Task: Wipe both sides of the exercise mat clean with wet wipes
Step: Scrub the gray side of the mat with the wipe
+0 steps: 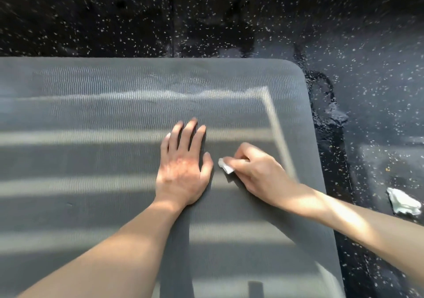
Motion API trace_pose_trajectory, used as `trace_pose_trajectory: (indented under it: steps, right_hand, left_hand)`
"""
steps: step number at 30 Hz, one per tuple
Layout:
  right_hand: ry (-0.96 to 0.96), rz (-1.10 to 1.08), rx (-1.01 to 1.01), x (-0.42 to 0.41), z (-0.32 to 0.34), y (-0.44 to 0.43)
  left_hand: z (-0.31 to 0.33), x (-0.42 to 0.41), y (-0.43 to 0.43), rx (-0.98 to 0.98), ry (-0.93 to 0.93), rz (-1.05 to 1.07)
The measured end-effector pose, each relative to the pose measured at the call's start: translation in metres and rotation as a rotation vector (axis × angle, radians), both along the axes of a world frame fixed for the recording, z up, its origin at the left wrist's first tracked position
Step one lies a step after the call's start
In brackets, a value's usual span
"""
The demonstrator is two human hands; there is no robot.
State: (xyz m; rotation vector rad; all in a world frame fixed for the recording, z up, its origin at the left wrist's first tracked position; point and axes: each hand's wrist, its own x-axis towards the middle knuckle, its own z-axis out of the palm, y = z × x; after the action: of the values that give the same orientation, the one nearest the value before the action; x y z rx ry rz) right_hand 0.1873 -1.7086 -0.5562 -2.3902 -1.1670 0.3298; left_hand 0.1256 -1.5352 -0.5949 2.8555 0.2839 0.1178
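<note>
Both hands on mat (pixel 96 160): L hand (pixel 183 167) flat, fingers straight; R hand (pixel 254 171) fingers curled round wipe (pixel 226 166).

The exercise mat (pixel 103 160) is dark grey with a fine wavy ribbed texture. It lies flat and unrolled, its rounded far right corner in view, and a paler, damp-looking sheen crosses its far part. A small white wet wipe (pixel 226 166), bunched up, sits against the mat's surface near its right edge, pinched in the right hand (pixel 257 169). A second wipe (pixel 402 202), crumpled and greyish white, lies off the mat, well beyond its right edge.
</note>
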Motion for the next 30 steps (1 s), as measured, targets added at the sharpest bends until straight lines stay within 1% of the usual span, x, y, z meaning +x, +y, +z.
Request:
trace_pose_trajectory:
  steps: [2,3,5,7,8,11,13,15,17,19,22,26,30]
  right_hand:
    - [-0.024,-0.015,0.007,0.029,0.0,0.019]
    - [-0.059,-0.054,-0.025,0.052,-0.003,0.031]
    - [-0.063,-0.144,-0.079,0.091,-0.006,0.05]
    - [-0.076,-0.176,-0.014,0.098,-0.008,0.054]
    - [-0.055,-0.161,-0.006,0.089,-0.008,0.05]
    - [0.078,-0.035,-0.081,0.069,0.004,0.042]
    - [0.067,-0.019,-0.047,0.1,0.007,0.052]
    - [-0.014,-0.135,-0.033,0.144,0.008,0.068]
    - [-0.053,-0.219,0.016,0.169,0.007,0.078]
    - [-0.066,-0.233,0.011,0.165,0.005,0.073]
    - [-0.059,-0.12,-0.009,0.151,0.0,0.061]
    - [-0.098,-0.252,0.032,0.182,0.003,0.075]
    - [-0.084,-0.242,0.018,0.173,0.0,0.064]
  left_hand:
    - [0.001,0.001,0.0,0.007,0.013,0.004]
    - [0.002,0.0,-0.001,0.008,0.023,0.002]
    - [0.003,0.0,0.0,0.009,0.029,0.002]
    - [0.004,0.0,0.0,0.013,0.034,0.002]
    - [0.004,0.0,0.0,0.015,0.036,0.003]
    - [0.003,-0.001,0.001,0.02,0.05,-0.001]
    - [0.002,-0.001,0.002,0.022,0.061,-0.001]
    - [0.002,0.0,0.002,0.02,0.067,-0.006]
    - [0.003,0.001,0.003,0.014,0.069,-0.007]
    - [0.003,0.001,0.003,0.011,0.072,-0.008]
    - [0.003,0.001,0.004,0.005,0.089,-0.014]
    - [0.002,0.002,0.005,0.009,0.109,-0.017]
    - [0.003,0.002,0.005,0.013,0.111,-0.014]
